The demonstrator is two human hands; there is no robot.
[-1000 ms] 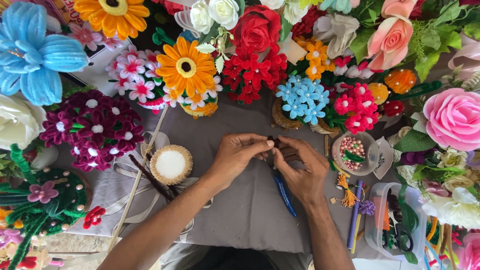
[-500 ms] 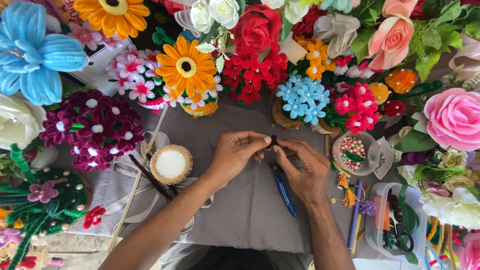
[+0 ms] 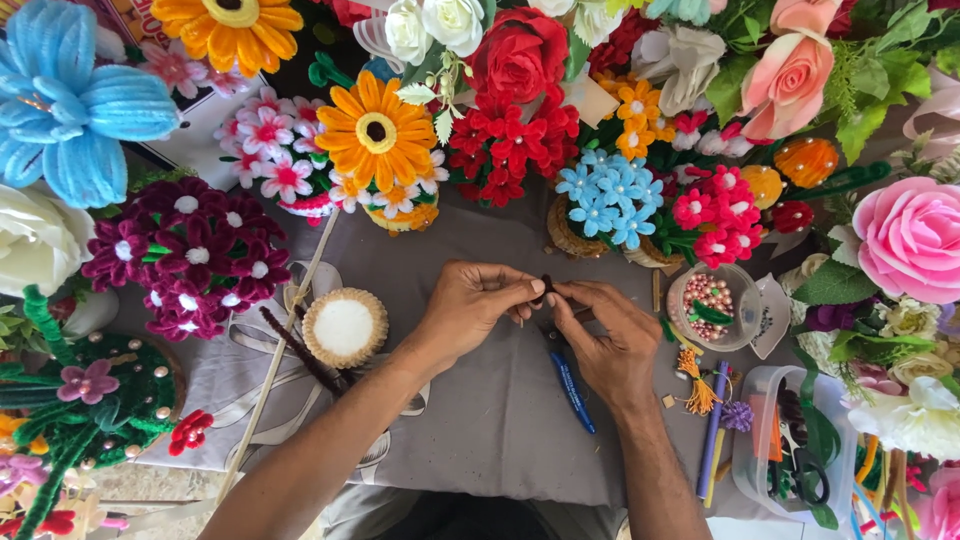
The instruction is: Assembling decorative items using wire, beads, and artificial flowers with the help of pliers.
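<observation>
I see my left hand (image 3: 468, 312) and right hand (image 3: 607, 338) meeting fingertip to fingertip, both pinching a small dark stem (image 3: 547, 286) between them; a blue pen (image 3: 572, 390) lies under my right hand.

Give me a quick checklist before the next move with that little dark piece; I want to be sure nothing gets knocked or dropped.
1. Both hands on the piece: ok. The left hand and right hand pinch the small dark piece between fingertips.
2. Piece held above bare cloth: ok. The grey cloth lies below it.
3. Blue-handled tool out of the way: not ok. It lies right under the right hand.
4. Bead bowl at a safe distance: cannot tell. It sits close beside the right hand.
5. Round white-topped base apart from the hands: ok. It lies beside the left wrist, not touching.
</observation>
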